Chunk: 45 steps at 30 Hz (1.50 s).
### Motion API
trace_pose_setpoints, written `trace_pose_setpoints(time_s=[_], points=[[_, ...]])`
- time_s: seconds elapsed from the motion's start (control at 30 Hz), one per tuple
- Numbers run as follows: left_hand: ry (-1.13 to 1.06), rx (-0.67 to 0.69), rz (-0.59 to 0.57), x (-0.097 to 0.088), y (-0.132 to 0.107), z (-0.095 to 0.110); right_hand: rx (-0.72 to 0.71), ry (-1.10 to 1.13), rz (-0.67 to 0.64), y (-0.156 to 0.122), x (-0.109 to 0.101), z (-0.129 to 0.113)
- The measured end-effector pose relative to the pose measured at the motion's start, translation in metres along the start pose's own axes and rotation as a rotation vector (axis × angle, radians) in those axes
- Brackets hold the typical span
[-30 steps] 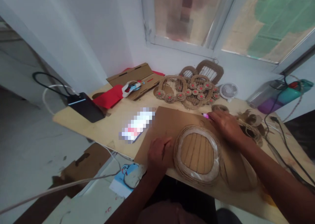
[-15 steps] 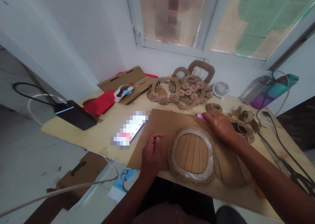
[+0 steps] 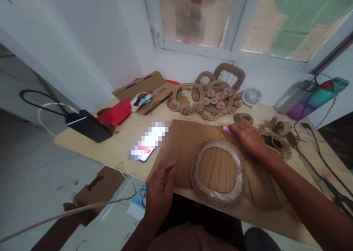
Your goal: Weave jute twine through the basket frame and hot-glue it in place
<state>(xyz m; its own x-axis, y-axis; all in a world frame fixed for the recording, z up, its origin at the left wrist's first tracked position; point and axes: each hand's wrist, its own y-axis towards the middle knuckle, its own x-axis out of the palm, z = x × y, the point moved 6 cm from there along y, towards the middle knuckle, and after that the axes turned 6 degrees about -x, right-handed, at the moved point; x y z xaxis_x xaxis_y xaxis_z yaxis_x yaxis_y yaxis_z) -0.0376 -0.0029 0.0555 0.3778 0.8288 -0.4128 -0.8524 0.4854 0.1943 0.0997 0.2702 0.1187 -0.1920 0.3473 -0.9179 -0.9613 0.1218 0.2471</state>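
In my right hand is a slim pink pen with a dark tip pointing left, held near the far right of a brown cardboard sheet. A rounded twine-wrapped frame lies on the cardboard between my hands. It has a whitish, shiny inner band and thin cords strung across its opening. My left hand is over the front left edge of the cardboard, fingers curled together, with nothing visible in them. Whether it touches the sheet I cannot tell.
A phone lies left of the cardboard, beside a black box with cables. Woven twine pieces with flowers stand at the back near a small white fan. Twine rolls, scissors and a bottle are on the right.
My left hand has moved left and toward me, from on the cardboard to its front left edge. My right hand still holds the pen. The view has shifted slightly.
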Motion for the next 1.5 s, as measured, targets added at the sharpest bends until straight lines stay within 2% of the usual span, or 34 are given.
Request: trace_pose_setpoints(time_s=[0.07,0.2,0.3,0.4,0.53,0.67,0.73,0.77,0.83,0.93,1.03,1.1,1.17,1.23,1.33,1.4,1.5], points=[[-0.030,-0.025,-0.020,0.003,-0.003,0.000,-0.007,0.010,-0.010,0.004,0.001,0.001],[-0.099,-0.142,-0.131,0.012,-0.002,0.003,0.000,0.021,-0.040,0.011,0.001,0.001],[-0.129,-0.176,-0.144,0.014,0.009,0.010,0.000,0.028,-0.054,0.015,-0.004,-0.005],[-0.146,-0.156,-0.136,0.020,0.025,0.021,-0.011,0.058,-0.048,0.019,-0.011,-0.013],[-0.240,-0.125,-0.228,0.045,0.039,0.041,-0.023,0.110,0.051,0.020,-0.027,-0.034],[-0.455,-0.170,-0.391,0.075,0.034,0.058,-0.089,0.202,0.151,0.016,-0.046,-0.069],[-0.487,-0.197,-0.431,0.083,0.030,0.058,-0.113,0.227,0.149,0.013,-0.052,-0.075],[-0.475,-0.202,-0.432,0.084,0.029,0.056,-0.100,0.221,0.141,0.011,-0.055,-0.070],[-0.402,-0.189,-0.394,0.080,0.030,0.047,-0.005,0.170,0.114,0.001,-0.059,-0.041],[-0.212,-0.128,-0.343,0.066,0.033,0.029,0.309,0.001,0.054,-0.030,-0.060,0.036],[0.020,-0.087,-0.193,0.046,0.032,0.011,0.524,-0.117,-0.158,-0.068,-0.045,0.105],[0.120,-0.060,-0.141,0.036,0.029,0.002,0.573,-0.096,-0.338,-0.089,-0.025,0.131],[0.157,-0.023,-0.106,0.028,0.027,-0.005,0.599,-0.050,-0.445,-0.103,-0.007,0.143],[0.191,-0.004,-0.101,0.023,0.027,-0.012,0.602,-0.014,-0.499,-0.111,0.006,0.148],[0.206,-0.009,-0.136,0.023,0.032,-0.016,0.598,0.014,-0.544,-0.114,0.013,0.150],[0.181,-0.030,-0.108,0.025,0.036,-0.010,0.589,0.023,-0.554,-0.108,0.012,0.150],[0.166,-0.049,-0.103,0.039,0.046,0.015,0.545,0.037,-0.535,-0.085,0.009,0.144]])
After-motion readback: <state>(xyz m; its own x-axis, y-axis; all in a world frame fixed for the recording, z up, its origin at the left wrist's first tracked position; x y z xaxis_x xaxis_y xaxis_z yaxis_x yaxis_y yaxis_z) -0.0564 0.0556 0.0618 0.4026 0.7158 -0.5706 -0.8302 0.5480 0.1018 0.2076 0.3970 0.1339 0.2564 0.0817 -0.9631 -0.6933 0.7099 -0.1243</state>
